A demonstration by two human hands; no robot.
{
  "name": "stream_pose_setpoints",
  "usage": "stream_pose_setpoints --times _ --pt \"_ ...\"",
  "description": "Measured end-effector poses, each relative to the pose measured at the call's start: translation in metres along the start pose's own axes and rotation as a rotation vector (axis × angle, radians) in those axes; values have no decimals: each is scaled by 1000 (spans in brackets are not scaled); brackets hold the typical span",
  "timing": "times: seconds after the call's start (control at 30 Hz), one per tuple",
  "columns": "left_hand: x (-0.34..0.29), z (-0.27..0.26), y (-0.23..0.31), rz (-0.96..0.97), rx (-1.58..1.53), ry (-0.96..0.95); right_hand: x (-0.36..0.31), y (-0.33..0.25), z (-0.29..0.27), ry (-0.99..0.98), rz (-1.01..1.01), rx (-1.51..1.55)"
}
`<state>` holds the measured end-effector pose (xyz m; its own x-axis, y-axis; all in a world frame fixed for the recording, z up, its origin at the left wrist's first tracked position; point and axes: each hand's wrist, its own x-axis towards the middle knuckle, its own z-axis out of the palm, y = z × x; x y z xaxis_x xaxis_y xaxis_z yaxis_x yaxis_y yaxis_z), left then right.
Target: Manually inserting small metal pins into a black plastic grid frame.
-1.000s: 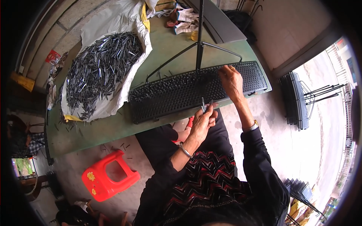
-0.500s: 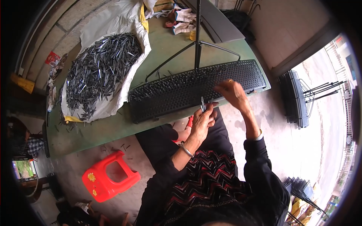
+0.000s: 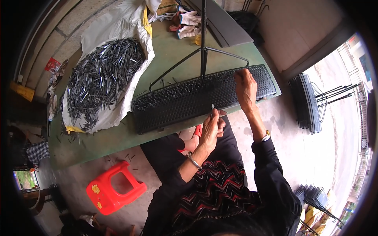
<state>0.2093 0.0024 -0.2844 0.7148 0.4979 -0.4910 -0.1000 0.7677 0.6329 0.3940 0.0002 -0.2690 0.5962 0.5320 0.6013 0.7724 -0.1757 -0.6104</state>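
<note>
A long black perforated metal rack panel [image 3: 189, 108] lies on the green table in front of me, joined to a black wire frame [image 3: 203, 47] that rises behind it. Small dark strips [image 3: 173, 87] stick up along its far left part. At the panel's near edge, my left hand [image 3: 212, 125] is closed round a few thin dark strips, whose shiny ends show above the thumb. Over the right part of the panel is my right hand [image 3: 246, 88], its fingers pinched together at the far side. Whatever lies between those fingertips is too small to make out.
Left of the panel, a white sack [image 3: 138, 74] lies spread with a heap of dark strips [image 3: 104, 74]. Gloves [image 3: 189, 25] and a dark flat board [image 3: 222, 23] are at the back of the green table [image 3: 102, 149]. A red stool [image 3: 114, 188] stands on the floor; stacked black racks [image 3: 307, 103] are at right.
My right hand has shifted up and slightly right over the panel, its fingers now pinched. The left hand keeps its place near the front edge, with less of the strips showing.
</note>
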Motion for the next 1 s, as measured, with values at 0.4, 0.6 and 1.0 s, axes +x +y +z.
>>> stream_pose_setpoints --times 0.4,0.6,1.0 --pt "4 0 -8 33 28 -3 -1 11 12 -101 -24 20" --pt "4 -4 -9 16 59 -51 -1 0 7 -161 -28 -127" --pt "-1 0 -5 -7 99 -127 -9 -13 -29 -698 215 125"
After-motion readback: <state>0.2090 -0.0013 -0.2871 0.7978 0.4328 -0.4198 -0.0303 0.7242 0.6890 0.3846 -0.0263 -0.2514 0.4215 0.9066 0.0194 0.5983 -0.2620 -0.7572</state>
